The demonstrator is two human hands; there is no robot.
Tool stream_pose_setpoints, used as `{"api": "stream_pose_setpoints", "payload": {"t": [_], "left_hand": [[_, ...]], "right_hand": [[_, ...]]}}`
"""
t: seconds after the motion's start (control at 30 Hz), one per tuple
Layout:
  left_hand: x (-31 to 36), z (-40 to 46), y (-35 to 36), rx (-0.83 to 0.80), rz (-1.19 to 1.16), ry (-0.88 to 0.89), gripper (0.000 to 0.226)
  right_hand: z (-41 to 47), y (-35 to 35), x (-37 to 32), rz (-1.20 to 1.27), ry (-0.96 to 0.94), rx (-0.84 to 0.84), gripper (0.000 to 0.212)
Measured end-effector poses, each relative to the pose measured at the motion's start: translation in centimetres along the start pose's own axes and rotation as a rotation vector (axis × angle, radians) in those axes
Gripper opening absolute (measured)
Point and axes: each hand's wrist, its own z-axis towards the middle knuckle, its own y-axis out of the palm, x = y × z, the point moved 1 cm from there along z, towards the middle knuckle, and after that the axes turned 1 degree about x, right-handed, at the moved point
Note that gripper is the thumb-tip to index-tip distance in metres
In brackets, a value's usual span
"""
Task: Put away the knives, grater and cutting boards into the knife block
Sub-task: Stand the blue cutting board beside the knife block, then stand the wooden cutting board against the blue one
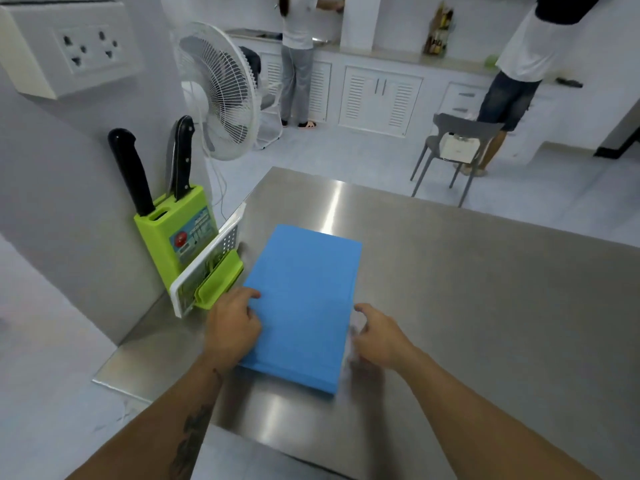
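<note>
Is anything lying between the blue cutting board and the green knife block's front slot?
Nothing visible. The blue cutting board lies on bare steel table beside the knife block. The white grater already sits in the front holder, which may leave little room.

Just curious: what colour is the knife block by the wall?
Lime green, with a printed label on its side; the knife block shows in the head view.

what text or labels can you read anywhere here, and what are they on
None can be read.
The sticker on the green knife block: a red round mark and rows of print, too small and blurred to read.
The white box on the grey chair: a faint mark on its front, too small to read.
The blue cutting board, the white grater and the wall sockets show no writing.
</note>
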Motion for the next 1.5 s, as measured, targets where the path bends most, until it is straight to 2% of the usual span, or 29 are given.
{"api": "stream_pose_setpoints", "payload": {"t": [0.17, 0.3, 0.57, 0.67, 0.83, 0.93, 1.07, 1.17, 1.3, 1.43, 1.5], "left_hand": [[10.8, 1.8, 3.1, -0.121, -0.216, 0.03, 0.038], [21.1, 1.4, 6.6, -0.264, -0.386, 0.063, 0.041], [41.3, -6.4, 19.0, -0.501, -0.545, 0.141, 0.032], [47.3, -10.6, 23.8, -0.587, -0.575, 0.119, 0.032], [56.8, -18.6, 30.6, -0.791, -0.515, 0.09, 0.04], [60.3, -22.2, 33.2, -0.94, -0.445, 0.125, 0.047], [63.0, -25.1, 35.6, -1.074, -0.323, 0.141, 0.06], [64.1, -26.5, 36.3, -1.132, -0.294, 0.156, 0.061], [64.7, -27.2, 37.1, -1.16, -0.295, 0.144, 0.061], [63.5, -27.1, 38.2, -1.13, -0.255, 0.1, 0.064], [62.9, -26.9, 38.8, -1.096, -0.248, 0.091, 0.066]], "right_hand": [[-1.9, -7.3, 4.4, 0.084, 0.017, 0.109, 0.062], [-4.4, -15.3, 10.5, 0.131, 0.079, 0.237, 0.054], [-13.1, -30.7, 31.7, 0.249, 0.331, 0.478, 0.05], [-16.2, -34.6, 38.7, 0.286, 0.409, 0.523, 0.048], [-21.8, -39.0, 50.5, 0.198, 0.624, 0.527, 0.061], [-24.0, -40.3, 55.3, 0.16, 0.72, 0.553, 0.065], [-24.8, -40.8, 59.4, 0.182, 0.763, 0.539, 0.082], [-24.4, -40.5, 61.8, 0.228, 0.78, 0.508, 0.079], [-23.9, -40.6, 61.9, 0.223, 0.794, 0.509, 0.089], [-23.1, -41.2, 62.3, 0.25, 0.799, 0.543, 0.069], [-22.6, -41.1, 61.9, 0.28, 0.781, 0.54, 0.07]]}}
